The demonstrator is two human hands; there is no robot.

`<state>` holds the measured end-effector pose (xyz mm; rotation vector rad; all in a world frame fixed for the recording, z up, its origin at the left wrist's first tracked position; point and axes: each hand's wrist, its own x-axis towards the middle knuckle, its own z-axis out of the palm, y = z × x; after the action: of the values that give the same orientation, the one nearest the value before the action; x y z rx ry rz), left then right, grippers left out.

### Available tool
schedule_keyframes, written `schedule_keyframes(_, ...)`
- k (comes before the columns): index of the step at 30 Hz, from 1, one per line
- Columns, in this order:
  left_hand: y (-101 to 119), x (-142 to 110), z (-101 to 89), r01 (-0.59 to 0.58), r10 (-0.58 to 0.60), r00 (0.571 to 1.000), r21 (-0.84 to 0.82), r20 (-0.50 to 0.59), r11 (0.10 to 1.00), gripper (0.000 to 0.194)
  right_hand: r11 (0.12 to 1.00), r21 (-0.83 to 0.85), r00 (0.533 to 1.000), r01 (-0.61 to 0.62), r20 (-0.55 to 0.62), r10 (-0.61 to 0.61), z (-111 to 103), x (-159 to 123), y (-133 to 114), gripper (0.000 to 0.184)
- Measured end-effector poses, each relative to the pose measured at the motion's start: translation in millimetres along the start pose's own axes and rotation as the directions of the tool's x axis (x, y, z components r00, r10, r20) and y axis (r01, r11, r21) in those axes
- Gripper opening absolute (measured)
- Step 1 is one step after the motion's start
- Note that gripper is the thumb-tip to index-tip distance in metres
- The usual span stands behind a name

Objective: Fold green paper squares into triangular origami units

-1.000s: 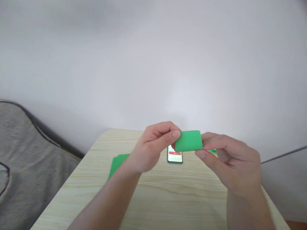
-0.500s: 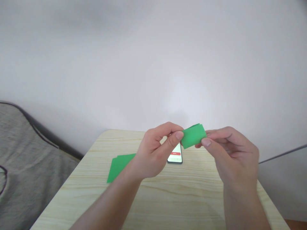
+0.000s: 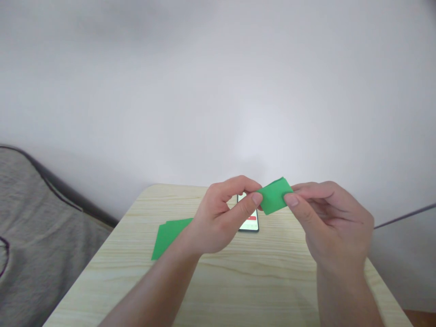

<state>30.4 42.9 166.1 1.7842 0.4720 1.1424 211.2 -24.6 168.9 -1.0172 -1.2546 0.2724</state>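
while the folded green paper [image 3: 275, 195] hangs above the table [image 3: 238, 277], the left hand [image 3: 218, 222] and right hand [image 3: 332, 227] each pinch one end between thumb and fingers, likely to steady it; behind lie a phone [image 3: 250, 222] and green sheets [image 3: 170, 234].

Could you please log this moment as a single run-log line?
left hand: pinching folded green paper | right hand: pinching same paper | table: phone, green sheets

folded paper [image 3: 274, 196] – green | sheets [image 3: 169, 234] – green | table [image 3: 259, 281] – pale woodgrain
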Motion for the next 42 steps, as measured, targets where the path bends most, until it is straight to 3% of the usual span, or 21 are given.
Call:
schedule_keyframes(6, 2.3, 4.5, 1.1, 0.024, -0.024, 1.0, -0.034, 0.001, 0.999, 0.02, 0.998, -0.043, 0.978, 0.051, 0.203, -0.041, -5.8, 2.7, -1.8, 0.009)
schedule_keyframes(19, 5.0, 1.9, 0.3, -0.011, 0.011, 1.0, -0.035, 0.01, 0.999, 0.019, 0.996, -0.054, 0.976, 0.078, 0.207, -0.065, -7.6, 0.6, -1.8, 0.011)
schedule_keyframes(25, 7.7, 1.3, 0.7, -0.062, 0.061, 0.998, 0.012, 0.017, 0.998, 0.015, 0.986, -0.067, 0.939, 0.151, 0.323, -0.121, -12.0, 4.0, -3.2, 0.016)
schedule_keyframes(30, 7.7, 0.6, 0.6, -0.093, 0.093, 0.995, 0.01, 0.026, 0.996, 0.012, 0.989, -0.071, 0.941, 0.128, 0.323, -0.098, -12.4, 3.0, -5.3, 0.017)
schedule_keyframes(35, 6.8, -0.3, 1.9, -0.108, 0.107, 0.994, 0.015, 0.013, 0.994, 0.012, 0.994, -0.058, 0.972, 0.087, 0.225, -0.072, -8.8, 0.0, -5.6, 0.018)
schedule_keyframes(42, 6.9, -0.8, 2.7, -0.09, 0.09, 0.996, 0.006, 0.006, 0.996, 0.014, 0.989, -0.065, 0.969, 0.13, 0.221, -0.113, -6.3, 1.9, -6.6, 0.021)
